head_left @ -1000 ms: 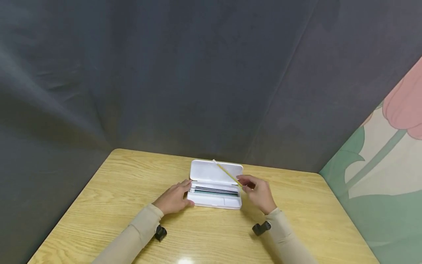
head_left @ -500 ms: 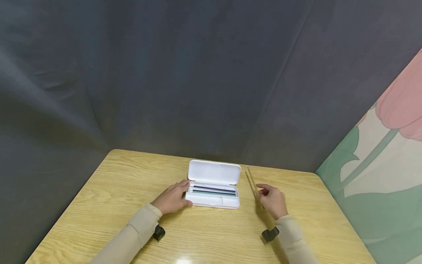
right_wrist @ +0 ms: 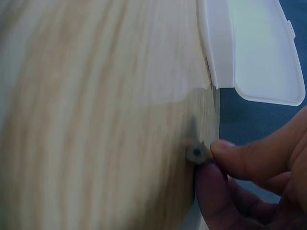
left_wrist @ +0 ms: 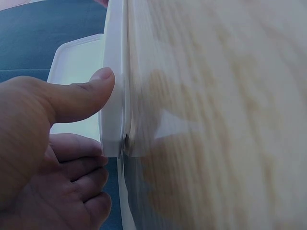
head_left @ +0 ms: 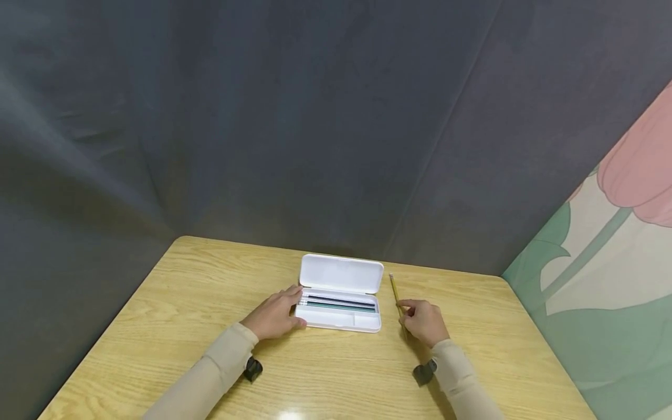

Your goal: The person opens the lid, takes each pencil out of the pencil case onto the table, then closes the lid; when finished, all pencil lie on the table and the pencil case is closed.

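Note:
A white pencil case [head_left: 328, 318] lies on the table with its lid [head_left: 341, 274] raised at the back. Several dark and green pencils [head_left: 341, 303] lie side by side in its rear compartment. My left hand [head_left: 273, 315] grips the left end, its thumb on the front wall [left_wrist: 115, 52] in the left wrist view. To the right of the case, my right hand [head_left: 426, 322] pinches a yellow pencil [head_left: 395, 287] between thumb and fingers, its eraser end towards the back. The right wrist view shows the near end of that pencil [right_wrist: 196, 153] low over the wood.
The wood-grain table [head_left: 315, 373] ends just behind the lid, against a dark grey curtain [head_left: 315, 128]. A flower-print cloth [head_left: 625, 262] hangs along the right side. A small black camera [head_left: 424, 372] sits at the right wrist.
My right hand has carried the yellow pencil from over the case to the table on its right, turning it to point front to back and lowering it. The left hand stays on the case.

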Available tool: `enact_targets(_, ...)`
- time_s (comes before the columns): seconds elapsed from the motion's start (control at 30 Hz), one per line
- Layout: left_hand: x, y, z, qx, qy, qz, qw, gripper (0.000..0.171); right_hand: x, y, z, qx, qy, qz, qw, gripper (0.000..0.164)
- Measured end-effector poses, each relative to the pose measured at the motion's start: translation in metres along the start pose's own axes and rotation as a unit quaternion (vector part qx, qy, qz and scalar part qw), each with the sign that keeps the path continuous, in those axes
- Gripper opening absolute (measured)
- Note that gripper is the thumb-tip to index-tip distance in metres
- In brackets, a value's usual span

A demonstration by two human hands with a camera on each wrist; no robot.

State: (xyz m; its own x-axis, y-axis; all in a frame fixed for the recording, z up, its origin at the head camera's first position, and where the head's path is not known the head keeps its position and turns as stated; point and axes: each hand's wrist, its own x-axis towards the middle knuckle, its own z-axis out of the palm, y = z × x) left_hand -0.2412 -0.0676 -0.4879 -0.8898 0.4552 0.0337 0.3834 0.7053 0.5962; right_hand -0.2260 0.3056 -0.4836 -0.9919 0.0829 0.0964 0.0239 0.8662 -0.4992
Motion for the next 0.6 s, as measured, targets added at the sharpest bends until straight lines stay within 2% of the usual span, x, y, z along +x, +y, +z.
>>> enact_targets(0.13,0.0,0.001,0.0,0.001,-0.005,0.005,1.0,0.077,-0.001,-0.002,-0.004,0.019,0.028,-0.022,0.999,0.036)
enact_targets(0.23,-0.001,0.0,-0.001,0.003,-0.004,0.009,0.9999,0.077,0.002,-0.013,-0.01,0.096,0.064,-0.056,0.992,0.031)
enact_targets(0.3,-0.001,0.0,-0.001,0.005,-0.004,0.006,1.0,0.077,0.006,-0.024,-0.012,0.187,0.057,-0.082,0.977,0.029)
enact_targets(0.37,0.0,0.0,-0.002,0.008,-0.002,0.007,0.9999,0.078,0.011,-0.035,-0.009,0.275,0.024,-0.102,0.956,0.029)
enact_targets(0.43,0.0,0.0,-0.002,0.01,-0.004,0.008,0.9999,0.078,0.017,-0.045,-0.002,0.326,-0.02,-0.111,0.939,0.03)
enact_targets(0.47,0.0,0.0,-0.003,0.011,-0.004,0.01,0.9999,0.078,0.019,-0.05,0.003,0.334,-0.039,-0.113,0.935,0.029)
enact_targets(0.53,0.0,0.001,-0.002,0.011,-0.005,0.013,0.9999,0.078,0.024,-0.058,0.014,0.311,-0.063,-0.118,0.941,0.027)
enact_targets(0.6,-0.001,0.001,-0.001,0.011,-0.007,0.008,0.9999,0.078,0.027,-0.063,0.026,0.26,-0.071,-0.122,0.955,0.025)
